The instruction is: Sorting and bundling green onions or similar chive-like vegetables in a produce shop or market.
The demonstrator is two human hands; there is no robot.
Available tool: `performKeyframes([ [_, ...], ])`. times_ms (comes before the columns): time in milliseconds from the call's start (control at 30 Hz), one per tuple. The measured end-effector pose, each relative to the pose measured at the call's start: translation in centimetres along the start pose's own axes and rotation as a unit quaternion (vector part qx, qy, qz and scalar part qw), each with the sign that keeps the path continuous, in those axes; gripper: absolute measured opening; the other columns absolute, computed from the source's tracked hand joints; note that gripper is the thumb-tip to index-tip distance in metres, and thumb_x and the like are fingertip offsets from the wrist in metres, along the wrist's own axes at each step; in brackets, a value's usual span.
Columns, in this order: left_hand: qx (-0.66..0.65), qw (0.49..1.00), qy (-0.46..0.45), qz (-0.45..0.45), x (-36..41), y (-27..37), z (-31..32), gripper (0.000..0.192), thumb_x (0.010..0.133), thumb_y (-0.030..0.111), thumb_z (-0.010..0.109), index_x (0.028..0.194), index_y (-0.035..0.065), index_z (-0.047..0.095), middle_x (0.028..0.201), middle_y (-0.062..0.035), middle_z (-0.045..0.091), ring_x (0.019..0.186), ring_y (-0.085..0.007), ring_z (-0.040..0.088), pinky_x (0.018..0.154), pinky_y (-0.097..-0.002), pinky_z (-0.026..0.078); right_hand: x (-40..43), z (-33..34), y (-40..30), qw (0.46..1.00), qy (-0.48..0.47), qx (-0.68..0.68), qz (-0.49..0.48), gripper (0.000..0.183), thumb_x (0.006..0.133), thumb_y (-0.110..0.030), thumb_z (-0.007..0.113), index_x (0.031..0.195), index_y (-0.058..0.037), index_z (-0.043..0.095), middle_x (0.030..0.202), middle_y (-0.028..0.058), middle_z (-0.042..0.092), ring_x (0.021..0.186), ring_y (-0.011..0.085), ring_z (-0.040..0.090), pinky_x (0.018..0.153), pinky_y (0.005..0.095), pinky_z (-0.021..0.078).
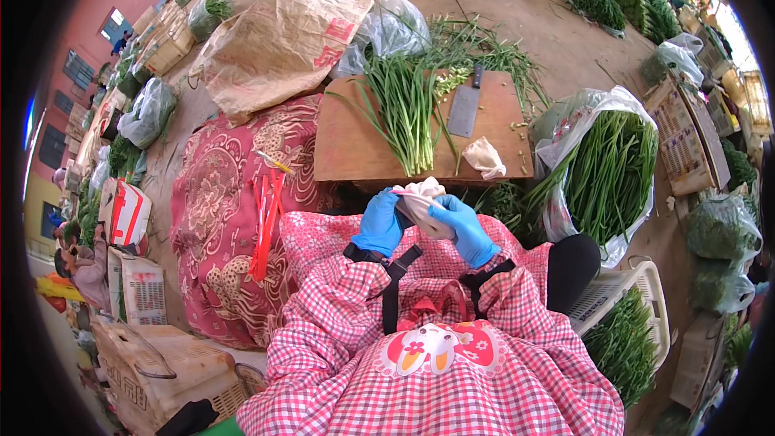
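Observation:
My left hand (pixel 379 224), in a blue glove, grips one side of a whitish cloth glove (pixel 422 203) over my lap. From the other side my right hand (pixel 466 229), also blue-gloved, pinches the same cloth. Just beyond stands a wooden board (pixel 345 139) bearing a bunch of long green garlic chives (pixel 402 115), with cut ends towards me. A cleaver (pixel 465 110) lies to their right, its dark handle pointing away. Near the board's front right corner lies a second crumpled whitish cloth (pixel 484 157), perhaps the other glove.
Red ties (pixel 265 224) and a yellow-handled tool (pixel 273 161) lie on patterned red fabric (pixel 212 194) at left. On the right, a plastic bag (pixel 551 200) of long greens stands above a white crate (pixel 660 309) of greens. Loose trimmings (pixel 484 48) and a woven sack (pixel 272 42) lie beyond.

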State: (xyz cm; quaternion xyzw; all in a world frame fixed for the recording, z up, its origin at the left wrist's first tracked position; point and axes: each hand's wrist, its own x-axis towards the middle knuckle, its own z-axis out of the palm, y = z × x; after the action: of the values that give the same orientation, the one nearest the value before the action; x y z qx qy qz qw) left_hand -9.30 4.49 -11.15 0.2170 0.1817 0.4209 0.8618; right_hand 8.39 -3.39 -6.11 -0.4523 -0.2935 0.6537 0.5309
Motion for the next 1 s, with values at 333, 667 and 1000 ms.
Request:
performKeyframes([
  [333, 0.043, 0.998, 0.032, 0.026, 0.4, -1.4, 3.9, 0.019, 0.096, 0.016, 0.056, 0.106, 0.0014, 0.065, 0.104, -0.0078, 0.067, 0.097, -0.0174, 0.065, 0.091, -0.0333, 0.053, -0.2, -0.7, -2.2, 0.963, 0.181, -0.141, -0.142, 0.016, 0.094, -0.008, 0.058, 0.099, 0.0038, 0.067, 0.085, 0.0013, 0.067, 0.077, 0.0073, 0.058, 0.070, 0.0242, 0.0485],
  [667, -0.040, 0.977, 0.031, -0.206, -1.1, -0.1, 8.3, 0.033, 0.099, 0.025, 0.056, 0.116, -0.0021, 0.061, 0.106, -0.0096, 0.068, 0.093, -0.0179, 0.066, 0.086, -0.0307, 0.055, 0.5, -2.2, 0.4, 0.939, 0.061, 0.335, -0.039, 0.018, 0.101, -0.017, 0.049, 0.107, -0.0029, 0.058, 0.097, 0.0056, 0.063, 0.088, 0.0191, 0.063, 0.084, 0.0354, 0.0523],
  [1000, -0.045, 0.963, -0.062, -0.257, -1.0, -0.4, 9.4, 0.039, 0.096, 0.030, 0.061, 0.122, 0.0007, 0.057, 0.108, -0.0107, 0.066, 0.096, -0.0218, 0.065, 0.086, -0.0390, 0.053, 1.2, -1.5, 2.3, 0.981, 0.104, 0.151, -0.071, 0.016, 0.100, -0.015, 0.053, 0.102, -0.0013, 0.060, 0.088, 0.0031, 0.062, 0.077, 0.0130, 0.062, 0.070, 0.0273, 0.0523],
])
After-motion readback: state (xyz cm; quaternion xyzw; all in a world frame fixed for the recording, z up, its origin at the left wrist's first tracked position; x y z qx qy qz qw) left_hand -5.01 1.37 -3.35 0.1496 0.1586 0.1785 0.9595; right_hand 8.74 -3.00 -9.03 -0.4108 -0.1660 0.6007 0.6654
